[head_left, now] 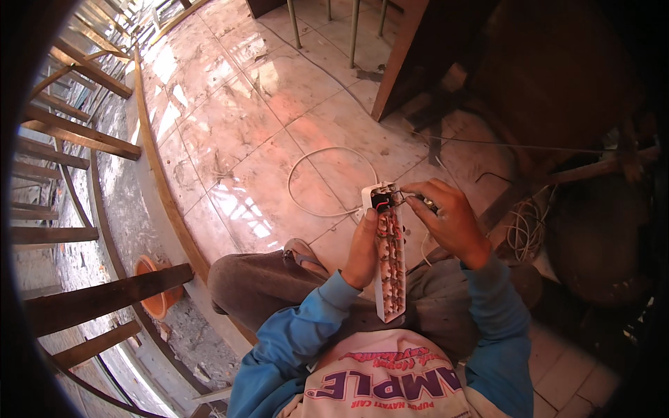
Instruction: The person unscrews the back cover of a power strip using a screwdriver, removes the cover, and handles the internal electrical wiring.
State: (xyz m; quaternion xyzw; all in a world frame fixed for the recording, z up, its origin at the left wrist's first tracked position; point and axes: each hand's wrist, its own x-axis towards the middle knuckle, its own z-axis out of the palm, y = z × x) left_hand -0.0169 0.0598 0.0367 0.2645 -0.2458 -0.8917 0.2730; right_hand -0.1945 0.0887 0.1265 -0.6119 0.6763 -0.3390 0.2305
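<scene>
An opened white power strip (pixel 391 279) stands lengthwise over my lap, its row of inner metal contacts bare. My left hand (pixel 362 244) is closed round its left side, the thumb up along the edge near the far end. At that end sits a black compartment (pixel 382 202) with a short red wire in it. My right hand (pixel 449 217) is closed on a small screwdriver (pixel 431 205) with a dark handle. Its thin shaft points left at the compartment; whether the tip touches anything is too small to tell. A white cable (pixel 293 167) loops on the floor beyond the strip.
Wooden railing posts (pixel 83 136) line the left side, with an orange clay pot (pixel 162 289) beside them. A brown wooden panel (pixel 408 56) stands at the far right. Coiled cable (pixel 523 230) lies right of my knee on the dusty tiled floor (pixel 258 104). A thin cord (pixel 320 66) crosses the tiles.
</scene>
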